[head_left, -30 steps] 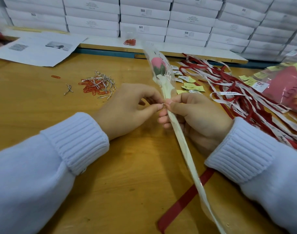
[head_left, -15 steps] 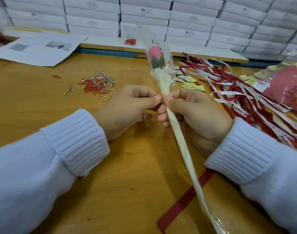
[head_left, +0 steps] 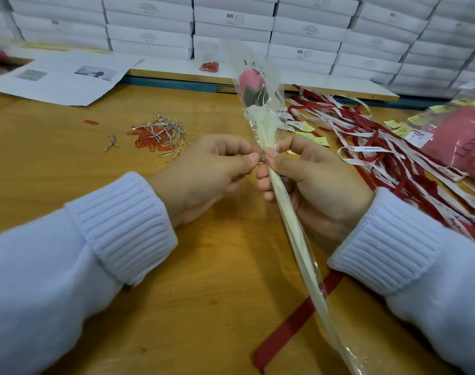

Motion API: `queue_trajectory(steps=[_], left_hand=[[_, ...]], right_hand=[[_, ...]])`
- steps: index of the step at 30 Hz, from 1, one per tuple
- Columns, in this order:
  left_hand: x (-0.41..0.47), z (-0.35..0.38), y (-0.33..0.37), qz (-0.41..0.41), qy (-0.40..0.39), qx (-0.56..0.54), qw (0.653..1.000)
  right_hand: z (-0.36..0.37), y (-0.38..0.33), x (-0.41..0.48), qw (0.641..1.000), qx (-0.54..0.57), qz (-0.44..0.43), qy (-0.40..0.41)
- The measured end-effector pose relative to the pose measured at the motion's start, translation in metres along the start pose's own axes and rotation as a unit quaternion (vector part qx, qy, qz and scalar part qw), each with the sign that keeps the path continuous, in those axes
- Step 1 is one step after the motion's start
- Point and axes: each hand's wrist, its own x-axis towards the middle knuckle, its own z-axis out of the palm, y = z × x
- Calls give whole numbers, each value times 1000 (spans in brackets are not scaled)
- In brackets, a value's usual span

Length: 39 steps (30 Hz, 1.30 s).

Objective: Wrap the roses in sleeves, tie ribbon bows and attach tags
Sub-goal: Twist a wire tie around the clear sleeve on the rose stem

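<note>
Stacked white boxes (head_left: pixel 232 25) line the back of a wooden table (head_left: pixel 203 293), with printed sheets (head_left: pixel 60 77) at the far left and a heap of red and silver paper clips (head_left: pixel 156 133) ahead of the left arm. From the head camera both white-cuffed forearms reach in and meet at the middle. The right hand (head_left: pixel 316 185) is curled round the cream stem of a pink rose (head_left: pixel 251 81), thumb pressed along the top. The flower is held tilted off the table, bud pointing away, inside a clear sleeve (head_left: pixel 275 104). The left hand (head_left: pixel 203 174) has its fingers folded in, thumb and forefinger pinching a small wire loop (head_left: pixel 261 160) against the sleeve's neck — just beside the right thumb tip. Red and white ribbons (head_left: pixel 379 150) and yellow tags (head_left: pixel 308 127) lie to the right; one red ribbon (head_left: pixel 293 323) lies flat under the stem's lower end.
</note>
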Motion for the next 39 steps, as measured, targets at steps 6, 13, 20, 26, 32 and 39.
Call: queue_trajectory(steps=[6,13,20,26,32,39], left_hand=[[3,-11,13,-232,-95,-191,949],[1,-8,6,-132,-36,-86,987],[0,1,4,-119,-25,-168,978],[5,-4,6,-221,-27,-256,941],[3,11,-5,81,168,135,973],[-7,0,4,253,104,457,846]], right_hand=[[2,5,-1,999,-25,-21,-33],[2,4,0,999,-9,-16,-40],[1,2,0,999,3,-28,-44],[3,4,1,999,9,-20,-41],[0,2,4,999,44,-8,8],[-2,0,5,996,81,27,12]])
